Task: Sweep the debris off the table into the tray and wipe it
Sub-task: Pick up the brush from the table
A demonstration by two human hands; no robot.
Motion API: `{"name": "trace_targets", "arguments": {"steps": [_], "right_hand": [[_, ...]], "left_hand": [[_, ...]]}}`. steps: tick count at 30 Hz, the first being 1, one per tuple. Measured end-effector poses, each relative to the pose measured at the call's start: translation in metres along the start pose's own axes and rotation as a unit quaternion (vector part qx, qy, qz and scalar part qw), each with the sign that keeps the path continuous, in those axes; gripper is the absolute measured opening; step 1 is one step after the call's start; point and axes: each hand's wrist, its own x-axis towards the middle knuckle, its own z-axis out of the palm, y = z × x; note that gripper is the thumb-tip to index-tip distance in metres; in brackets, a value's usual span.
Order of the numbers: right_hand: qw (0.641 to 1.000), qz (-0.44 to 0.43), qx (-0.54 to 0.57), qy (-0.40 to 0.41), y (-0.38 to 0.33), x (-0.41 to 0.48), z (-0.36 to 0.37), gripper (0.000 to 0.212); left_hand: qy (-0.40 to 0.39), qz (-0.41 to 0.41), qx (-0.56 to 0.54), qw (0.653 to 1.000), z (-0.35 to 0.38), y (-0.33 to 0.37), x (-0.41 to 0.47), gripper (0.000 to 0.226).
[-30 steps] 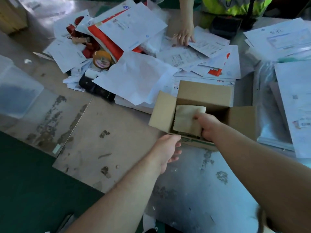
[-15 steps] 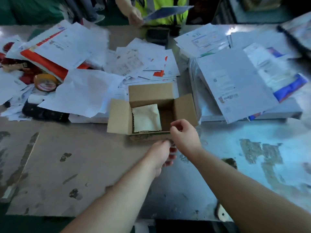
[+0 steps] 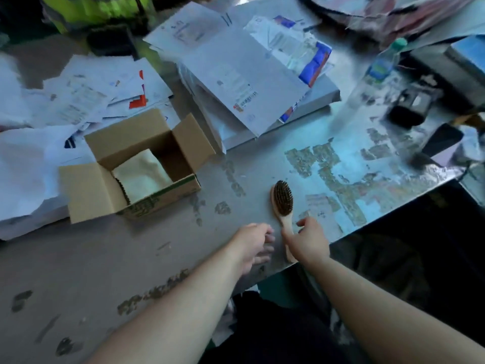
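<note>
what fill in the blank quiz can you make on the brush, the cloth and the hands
The right hand grips the brush by its ____.
The brush's bristles face ____.
The cloth lies inside the cardboard ____.
The left hand holds ____.
Missing words: handle; up; box; nothing.

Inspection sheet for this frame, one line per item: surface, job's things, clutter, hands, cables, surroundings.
Surface: grey table, worn blotchy patches.
Job's things: wooden brush, bristles up; pale cloth inside the open box; no tray in view.
Clutter: papers piled behind the box; bottle and black device far right.
Hands: right hand grips the brush handle; left hand beside it, loosely curled, holding nothing.
Cables: nothing seen.
Surroundings: a person's yellow vest across the table.
</note>
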Motion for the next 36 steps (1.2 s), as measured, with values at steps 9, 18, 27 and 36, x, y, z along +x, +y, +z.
{"name": "trace_targets", "arguments": {"steps": [9, 18, 27, 36], "right_hand": [[0.996, 0.007, -0.08, -0.041, -0.006, 0.01, 0.016, 0.035], [0.912, -0.023, 0.375, -0.166, -0.107, -0.021, 0.001, 0.026], [0.913, -0.368, 0.102, -0.144, -0.289, -0.03, 0.015, 0.028], [0.84, -0.474, -0.224, -0.143, -0.335, 0.007, 0.094, 0.022]], "left_hand": [[0.018, -0.027, 0.019, 0.999, -0.023, -0.007, -0.002, 0.014], [0.081, 0.035, -0.117, 0.989, -0.077, 0.019, -0.023, 0.024], [0.203, 0.117, -0.243, 0.941, -0.155, 0.037, -0.055, 0.018], [0.278, 0.097, -0.279, 0.914, -0.2, 0.046, -0.051, 0.012]]}}
